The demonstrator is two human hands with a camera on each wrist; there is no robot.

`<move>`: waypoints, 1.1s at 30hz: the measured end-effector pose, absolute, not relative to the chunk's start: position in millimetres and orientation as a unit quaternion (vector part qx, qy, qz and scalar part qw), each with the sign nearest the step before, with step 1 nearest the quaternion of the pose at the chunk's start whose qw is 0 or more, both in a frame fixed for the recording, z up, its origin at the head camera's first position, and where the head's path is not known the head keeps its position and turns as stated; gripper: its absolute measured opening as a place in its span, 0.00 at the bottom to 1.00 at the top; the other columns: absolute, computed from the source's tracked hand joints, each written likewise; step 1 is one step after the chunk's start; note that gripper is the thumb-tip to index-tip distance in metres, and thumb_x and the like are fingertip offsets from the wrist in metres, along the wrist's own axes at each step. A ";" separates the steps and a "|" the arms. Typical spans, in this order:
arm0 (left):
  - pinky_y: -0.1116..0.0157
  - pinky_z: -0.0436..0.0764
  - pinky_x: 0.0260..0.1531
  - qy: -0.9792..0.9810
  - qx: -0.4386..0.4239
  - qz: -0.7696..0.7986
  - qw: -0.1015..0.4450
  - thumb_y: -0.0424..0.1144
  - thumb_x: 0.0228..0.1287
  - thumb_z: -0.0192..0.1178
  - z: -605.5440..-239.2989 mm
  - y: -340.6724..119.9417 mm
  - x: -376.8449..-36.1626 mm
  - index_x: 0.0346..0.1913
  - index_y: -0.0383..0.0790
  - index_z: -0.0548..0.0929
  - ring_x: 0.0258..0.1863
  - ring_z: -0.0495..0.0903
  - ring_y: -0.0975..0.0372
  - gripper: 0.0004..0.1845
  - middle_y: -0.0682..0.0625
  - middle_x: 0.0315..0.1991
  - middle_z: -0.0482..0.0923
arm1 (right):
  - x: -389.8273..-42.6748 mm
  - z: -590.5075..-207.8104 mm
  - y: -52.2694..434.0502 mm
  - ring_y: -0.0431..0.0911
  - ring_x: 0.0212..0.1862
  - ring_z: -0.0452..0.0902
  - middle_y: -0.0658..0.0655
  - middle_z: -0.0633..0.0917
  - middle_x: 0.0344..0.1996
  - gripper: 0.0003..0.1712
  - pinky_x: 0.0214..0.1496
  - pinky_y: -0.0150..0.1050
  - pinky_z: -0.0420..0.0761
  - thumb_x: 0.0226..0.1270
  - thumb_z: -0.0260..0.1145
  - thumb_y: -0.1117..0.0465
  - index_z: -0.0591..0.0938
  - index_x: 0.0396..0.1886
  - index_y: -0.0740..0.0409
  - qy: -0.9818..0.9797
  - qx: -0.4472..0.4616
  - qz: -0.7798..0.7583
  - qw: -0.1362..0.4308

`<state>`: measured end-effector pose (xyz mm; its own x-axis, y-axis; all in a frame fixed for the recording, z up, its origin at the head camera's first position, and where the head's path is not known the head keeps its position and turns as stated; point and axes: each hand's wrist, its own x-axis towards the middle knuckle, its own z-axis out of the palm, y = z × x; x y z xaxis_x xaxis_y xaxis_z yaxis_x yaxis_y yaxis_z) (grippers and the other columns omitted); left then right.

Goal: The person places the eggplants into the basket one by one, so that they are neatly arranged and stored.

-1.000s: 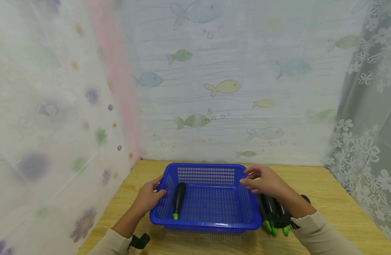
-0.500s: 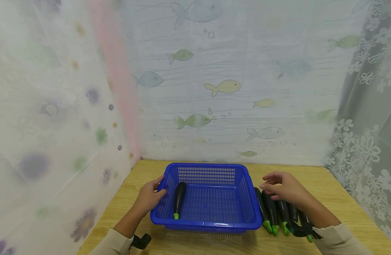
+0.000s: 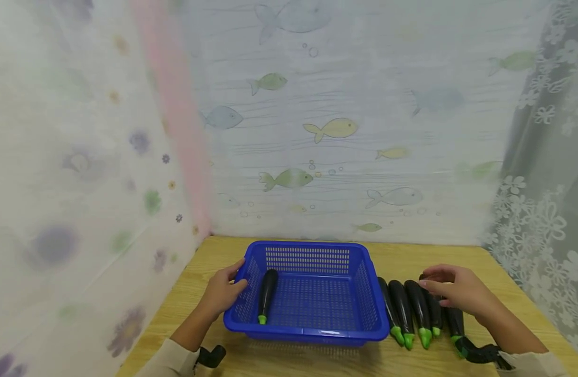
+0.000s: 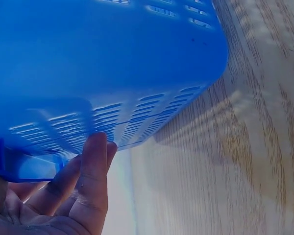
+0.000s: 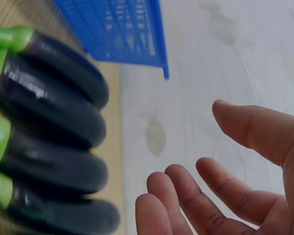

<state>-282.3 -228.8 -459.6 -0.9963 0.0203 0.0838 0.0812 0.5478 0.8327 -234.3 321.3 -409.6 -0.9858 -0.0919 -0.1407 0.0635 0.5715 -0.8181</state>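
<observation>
Head view: left hand (image 3: 221, 293) grips the blue basket's (image 3: 312, 333) left rim, 1 eggplant (image 3: 267, 295) inside; right hand (image 3: 458, 290), fingers relaxed and spread, hovers over 5 eggplants (image 3: 413, 309) beside it on the table (image 3: 468, 262).

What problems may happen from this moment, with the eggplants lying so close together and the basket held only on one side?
1. The right hand hovers open over the row of eggplants, which lie tightly side by side; picking one may roll its neighbours toward the table edge.
2. The left hand holds only the left wall of the blue basket, so a dropped eggplant might shift or tip it.
</observation>
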 end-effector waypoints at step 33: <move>0.45 0.88 0.45 -0.868 -0.027 -0.494 0.036 0.37 0.69 0.62 -464.1 -229.8 -283.0 0.78 0.47 0.69 0.60 0.83 0.39 0.34 0.33 0.66 0.78 | -233.8 -447.0 387.1 0.55 0.50 0.86 0.81 0.74 0.64 0.50 0.46 0.48 0.89 0.73 0.67 0.41 0.63 0.73 0.77 0.881 0.098 -0.448 0.113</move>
<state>-283.0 -229.8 -464.1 -0.9960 0.0108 0.0892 0.0822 0.5101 0.8562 -233.8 387.1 -447.0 -0.9551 0.0707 -0.2877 0.2742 0.5786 -0.7681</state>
